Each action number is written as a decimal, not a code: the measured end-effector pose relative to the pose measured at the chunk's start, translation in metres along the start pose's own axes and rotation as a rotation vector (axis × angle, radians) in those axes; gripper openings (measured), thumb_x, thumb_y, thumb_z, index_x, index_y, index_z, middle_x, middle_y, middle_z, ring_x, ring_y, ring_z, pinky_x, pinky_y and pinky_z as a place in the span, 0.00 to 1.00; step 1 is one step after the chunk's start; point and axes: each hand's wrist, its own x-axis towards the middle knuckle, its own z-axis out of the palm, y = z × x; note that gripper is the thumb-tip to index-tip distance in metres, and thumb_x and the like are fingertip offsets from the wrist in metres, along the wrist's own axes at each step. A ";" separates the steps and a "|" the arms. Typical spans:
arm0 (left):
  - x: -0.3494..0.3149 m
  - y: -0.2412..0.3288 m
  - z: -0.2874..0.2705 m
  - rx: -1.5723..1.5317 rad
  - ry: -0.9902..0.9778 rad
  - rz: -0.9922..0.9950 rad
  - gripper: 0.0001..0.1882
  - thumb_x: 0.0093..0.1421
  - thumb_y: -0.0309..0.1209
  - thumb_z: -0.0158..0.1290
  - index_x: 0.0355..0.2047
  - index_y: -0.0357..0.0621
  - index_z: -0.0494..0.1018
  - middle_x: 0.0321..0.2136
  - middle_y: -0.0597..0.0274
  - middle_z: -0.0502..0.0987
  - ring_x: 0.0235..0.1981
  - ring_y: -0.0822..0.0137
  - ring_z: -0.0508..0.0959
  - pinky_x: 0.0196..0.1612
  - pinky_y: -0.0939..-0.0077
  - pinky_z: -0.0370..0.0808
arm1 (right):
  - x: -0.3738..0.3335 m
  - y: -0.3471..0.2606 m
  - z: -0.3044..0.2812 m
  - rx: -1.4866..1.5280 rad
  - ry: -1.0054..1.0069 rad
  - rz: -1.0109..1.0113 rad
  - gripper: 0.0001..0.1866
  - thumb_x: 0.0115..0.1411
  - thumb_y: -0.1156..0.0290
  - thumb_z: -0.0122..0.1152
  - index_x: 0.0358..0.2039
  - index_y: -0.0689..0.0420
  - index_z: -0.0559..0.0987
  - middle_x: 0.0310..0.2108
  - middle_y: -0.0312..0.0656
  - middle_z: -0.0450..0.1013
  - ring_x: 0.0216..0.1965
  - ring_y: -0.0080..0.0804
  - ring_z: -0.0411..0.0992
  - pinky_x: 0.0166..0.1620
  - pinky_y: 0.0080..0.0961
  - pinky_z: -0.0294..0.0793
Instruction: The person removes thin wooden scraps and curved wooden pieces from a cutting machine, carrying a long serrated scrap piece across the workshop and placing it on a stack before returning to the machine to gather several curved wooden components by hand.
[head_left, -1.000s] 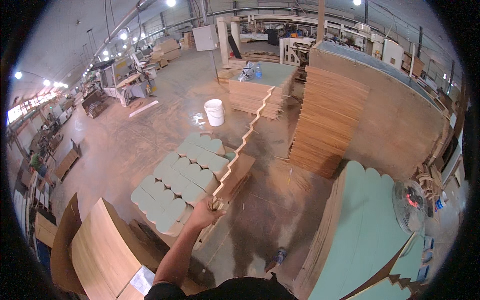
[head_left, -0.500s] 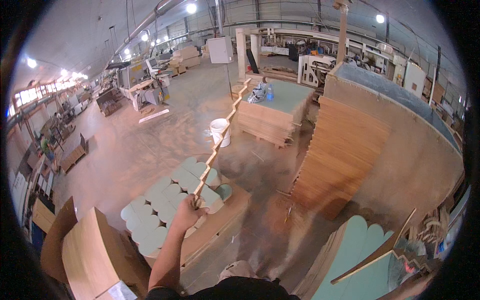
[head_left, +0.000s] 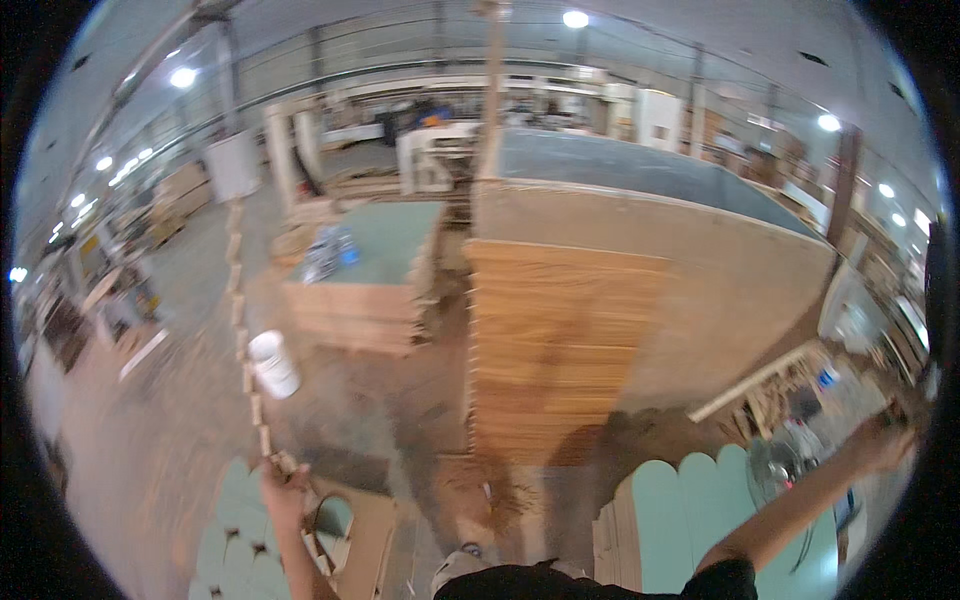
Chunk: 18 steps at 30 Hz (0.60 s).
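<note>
My left hand (head_left: 288, 488) grips the lower end of a long, thin zigzag-edged wooden strip (head_left: 240, 330), which reaches up and away from me. Below that hand lie pale green round-ended panels (head_left: 235, 540) in a low stack. My right arm stretches far out to the right, its hand (head_left: 888, 438) near the picture's rim. Blur hides those fingers and whatever may be in them. Beneath the right forearm is another stack of green round-ended panels (head_left: 690, 510), with a round wire-caged fan (head_left: 778, 468) by it.
Ahead stands a large box-like bin (head_left: 740, 290) with an orange-brown slatted wooden panel (head_left: 560, 350) against its front. A white bucket (head_left: 275, 365) is on the floor beside the strip. Farther back, a stack of green-topped boards (head_left: 395, 240) bears a water bottle (head_left: 347, 246). Wood scraps (head_left: 770, 400) lie at right.
My view has swung to the right. The left hand still holds the zigzag strip, now standing more upright in the picture. My right hand has come into view, arm reaching out to the right.
</note>
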 end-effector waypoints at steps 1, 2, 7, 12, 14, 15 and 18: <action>0.022 0.017 0.030 -0.058 -0.068 0.086 0.27 0.64 0.16 0.64 0.61 0.33 0.68 0.43 0.63 0.75 0.40 0.70 0.74 0.43 0.76 0.75 | 0.017 -0.005 -0.002 -0.116 0.056 -0.034 0.19 0.64 0.64 0.73 0.54 0.53 0.83 0.44 0.44 0.83 0.47 0.42 0.84 0.44 0.34 0.85; 0.035 0.036 0.052 -0.045 -0.073 0.085 0.27 0.64 0.16 0.64 0.61 0.33 0.68 0.43 0.64 0.75 0.39 0.71 0.74 0.42 0.76 0.75 | 0.035 -0.031 -0.006 0.072 0.107 0.066 0.19 0.63 0.61 0.74 0.51 0.54 0.82 0.40 0.45 0.83 0.43 0.43 0.84 0.40 0.35 0.84; 0.083 0.067 0.116 0.001 -0.017 0.037 0.28 0.63 0.15 0.63 0.62 0.33 0.68 0.43 0.64 0.76 0.38 0.71 0.73 0.41 0.77 0.73 | 0.069 -0.156 0.035 1.160 0.437 0.598 0.25 0.54 0.51 0.75 0.43 0.58 0.82 0.34 0.48 0.83 0.25 0.52 0.81 0.26 0.44 0.80; 0.094 0.049 0.166 0.161 0.091 0.180 0.34 0.63 0.15 0.63 0.68 0.34 0.65 0.50 0.56 0.77 0.46 0.65 0.76 0.45 0.73 0.77 | 0.057 -0.230 0.124 -0.300 0.566 0.309 0.16 0.62 0.62 0.71 0.41 0.62 0.81 0.36 0.48 0.80 0.35 0.46 0.81 0.38 0.40 0.81; 0.088 0.042 0.178 0.103 0.187 0.041 0.38 0.62 0.18 0.66 0.70 0.34 0.63 0.57 0.51 0.76 0.46 0.64 0.77 0.44 0.74 0.78 | 0.043 -0.313 0.184 0.596 0.660 0.557 0.16 0.64 0.65 0.72 0.45 0.62 0.78 0.42 0.49 0.78 0.43 0.43 0.79 0.46 0.40 0.81; 0.081 0.073 0.184 0.097 0.041 -0.034 0.36 0.62 0.19 0.66 0.69 0.34 0.65 0.57 0.53 0.76 0.48 0.63 0.76 0.47 0.72 0.77 | 0.038 -0.361 0.203 1.003 0.742 0.660 0.16 0.66 0.66 0.71 0.47 0.62 0.77 0.44 0.48 0.77 0.45 0.39 0.78 0.48 0.38 0.82; 0.095 0.032 0.177 0.213 0.136 0.183 0.37 0.62 0.17 0.65 0.70 0.33 0.63 0.57 0.53 0.76 0.48 0.64 0.76 0.46 0.71 0.77 | 0.004 -0.482 0.314 1.260 0.704 0.725 0.30 0.72 0.60 0.67 0.63 0.62 0.63 0.54 0.48 0.72 0.52 0.32 0.75 0.54 0.32 0.82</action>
